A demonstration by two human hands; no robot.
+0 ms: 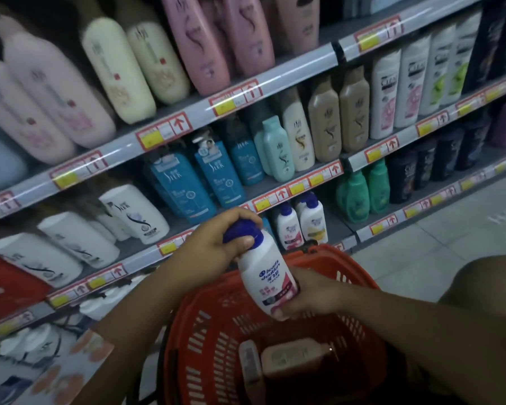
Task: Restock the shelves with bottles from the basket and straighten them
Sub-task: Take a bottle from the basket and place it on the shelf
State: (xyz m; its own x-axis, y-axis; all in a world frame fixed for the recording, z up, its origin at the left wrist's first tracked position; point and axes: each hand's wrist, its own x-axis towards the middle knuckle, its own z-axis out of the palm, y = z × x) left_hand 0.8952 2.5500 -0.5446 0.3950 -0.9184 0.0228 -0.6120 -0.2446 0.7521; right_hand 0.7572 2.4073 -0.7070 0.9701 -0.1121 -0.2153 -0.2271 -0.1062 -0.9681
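Note:
A white shampoo bottle point(268, 276) with a blue cap and a pink label hangs tilted above the red plastic basket point(333, 267). My left hand point(214, 247) grips its blue cap from the left. My right hand point(313, 293) holds the bottle's lower end from the right. Two beige bottles point(292, 358) lie flat on the basket's floor. Matching white bottles with blue caps point(301, 223) stand on the low shelf just behind the basket.
Shelves point(164, 141) packed with pink, cream, blue, white, tan and dark bottles fill the left and the back, with price strips along each edge. Pale tiled floor point(438, 238) lies to the right. A bare knee point(485, 282) shows at the right edge.

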